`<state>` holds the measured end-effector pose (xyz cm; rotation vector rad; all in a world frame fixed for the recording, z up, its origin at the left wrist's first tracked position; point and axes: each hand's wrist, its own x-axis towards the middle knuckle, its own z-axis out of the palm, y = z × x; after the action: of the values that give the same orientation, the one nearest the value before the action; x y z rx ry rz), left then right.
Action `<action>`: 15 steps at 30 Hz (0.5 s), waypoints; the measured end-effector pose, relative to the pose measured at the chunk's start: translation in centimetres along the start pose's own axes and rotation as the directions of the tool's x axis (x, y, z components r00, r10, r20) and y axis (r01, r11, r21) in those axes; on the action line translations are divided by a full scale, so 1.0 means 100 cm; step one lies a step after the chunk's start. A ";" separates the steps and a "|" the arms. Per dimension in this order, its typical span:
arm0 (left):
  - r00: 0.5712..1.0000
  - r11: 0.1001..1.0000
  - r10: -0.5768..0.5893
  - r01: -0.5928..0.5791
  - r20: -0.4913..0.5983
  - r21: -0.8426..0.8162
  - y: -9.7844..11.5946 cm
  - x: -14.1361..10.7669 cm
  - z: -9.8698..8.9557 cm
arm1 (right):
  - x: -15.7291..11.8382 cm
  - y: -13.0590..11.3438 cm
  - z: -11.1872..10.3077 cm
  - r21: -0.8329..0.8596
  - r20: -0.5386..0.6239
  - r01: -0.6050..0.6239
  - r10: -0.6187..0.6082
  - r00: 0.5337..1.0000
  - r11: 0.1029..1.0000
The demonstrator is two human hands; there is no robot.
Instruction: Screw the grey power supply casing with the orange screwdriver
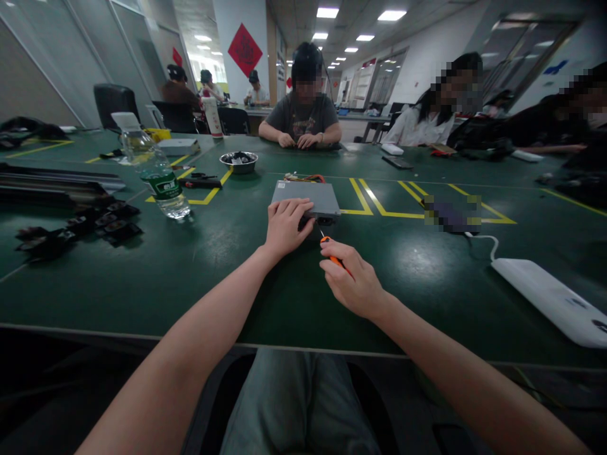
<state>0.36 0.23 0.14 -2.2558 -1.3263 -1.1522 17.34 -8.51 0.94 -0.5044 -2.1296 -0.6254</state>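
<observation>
A grey metal power supply unit lies flat on the green table in front of me, its coloured wires bunched at the far side. My left hand rests on its near left part, fingers over the top and thumb at the front face, gripping it. In my right hand is an orange and black screwdriver, fingers wrapped round the handle. Its thin shaft points up and left toward the unit's front face, near the socket. Whether the tip touches a screw I cannot tell.
Left of me stand a water bottle and a metal bowl of small dark parts. Dark parts lie at far left. A blurred-out phone is cabled to a white power bank at right. A person sits opposite.
</observation>
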 end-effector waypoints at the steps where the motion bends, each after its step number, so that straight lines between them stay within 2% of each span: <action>1: 1.000 1.000 0.004 -0.004 -0.002 -0.003 0.000 0.000 0.000 | 0.000 0.000 0.000 0.008 -0.003 -0.009 0.009 1.000 1.000; 4: 1.000 1.000 0.011 -0.011 -0.010 -0.012 -0.001 0.000 0.000 | 0.000 0.002 -0.003 0.046 -0.015 -0.033 0.033 0.999 0.998; 10: 1.000 1.000 0.001 -0.001 -0.001 -0.006 -0.001 0.000 -0.001 | -0.006 0.007 -0.012 0.052 -0.072 0.008 -0.004 0.997 0.999; 15: 1.000 1.000 0.004 -0.004 -0.010 -0.004 0.000 0.000 -0.001 | -0.014 0.015 -0.018 0.012 -0.103 -0.072 0.073 0.992 0.997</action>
<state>0.34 0.19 0.19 -2.2510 -1.3162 -1.1646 20.07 -8.59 1.10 -0.5310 -2.0065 -0.5893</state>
